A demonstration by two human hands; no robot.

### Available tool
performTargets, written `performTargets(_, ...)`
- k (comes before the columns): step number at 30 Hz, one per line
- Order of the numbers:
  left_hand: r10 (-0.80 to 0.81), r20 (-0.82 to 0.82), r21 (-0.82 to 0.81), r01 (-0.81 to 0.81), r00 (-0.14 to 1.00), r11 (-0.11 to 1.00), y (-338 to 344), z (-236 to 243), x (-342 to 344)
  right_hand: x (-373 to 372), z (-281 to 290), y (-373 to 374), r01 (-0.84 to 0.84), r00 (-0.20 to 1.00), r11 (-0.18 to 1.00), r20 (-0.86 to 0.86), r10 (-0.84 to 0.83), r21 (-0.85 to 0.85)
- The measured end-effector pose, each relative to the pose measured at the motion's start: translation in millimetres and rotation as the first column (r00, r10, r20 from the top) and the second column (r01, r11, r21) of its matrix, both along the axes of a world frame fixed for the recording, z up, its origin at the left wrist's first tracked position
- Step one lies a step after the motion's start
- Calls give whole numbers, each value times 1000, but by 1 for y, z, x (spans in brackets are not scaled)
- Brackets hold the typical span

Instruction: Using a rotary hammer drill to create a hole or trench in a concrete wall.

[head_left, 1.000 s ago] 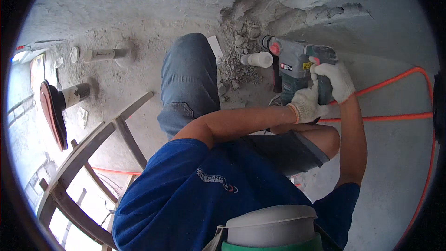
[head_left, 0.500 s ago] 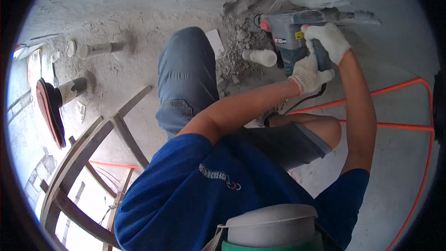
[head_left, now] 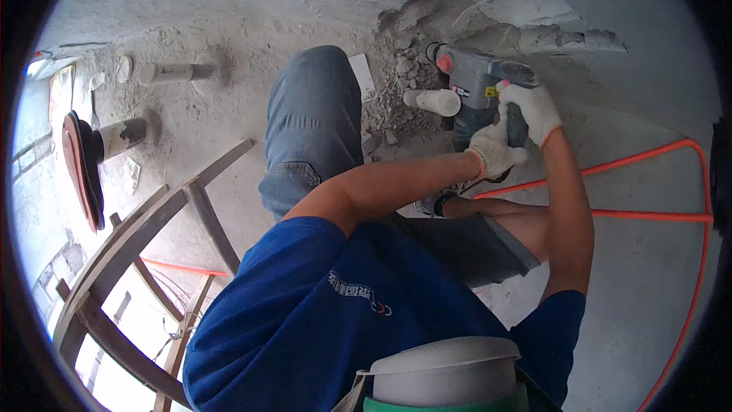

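A grey rotary hammer [head_left: 476,76] with a red knob is held low, in front of a broken-out hollow [head_left: 526,11] at the foot of the wall. My right hand [head_left: 531,109], in a white work glove, is closed around its rear handle. Just below, my left hand [head_left: 496,151], gloved too, grips the tool near the same handle, thumb stretched along it. A bit cannot be made out. Beside the tool's front stands a short white pipe stub [head_left: 438,102], with grey rubble [head_left: 404,80] heaped around it.
An orange hose or cable [head_left: 656,216] loops across the floor at right. More pipe stubs [head_left: 164,73] rise at left, one near a brown disc-shaped object [head_left: 82,172]. A wooden frame [head_left: 145,229] stands at lower left. A white tile piece [head_left: 363,78] lies beside my knee.
Both hands have drawn the rotary hammer back from the wall, toward my body, and its rear has swung lower. More of the broken hollow shows. My grip stays on it.
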State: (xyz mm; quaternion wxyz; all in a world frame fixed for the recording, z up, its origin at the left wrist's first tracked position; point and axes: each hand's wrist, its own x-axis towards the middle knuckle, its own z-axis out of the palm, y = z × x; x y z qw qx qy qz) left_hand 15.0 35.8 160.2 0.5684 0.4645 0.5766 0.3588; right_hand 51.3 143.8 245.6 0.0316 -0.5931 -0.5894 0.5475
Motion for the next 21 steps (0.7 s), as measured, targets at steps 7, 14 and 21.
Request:
performTargets(7,130,115,-60,-123,985,991,26,20,-3,-6,10,34,48,999,991,-3,-48,-123)
performTargets(14,-2,56,-34,4,998,999,15,28,7,11,25,16,15,998,999,61,-17,32)
performTargets(21,0,85,37,-3,996,999,0,55,10,18,57,-2,70,993,996,-90,-75,-50)
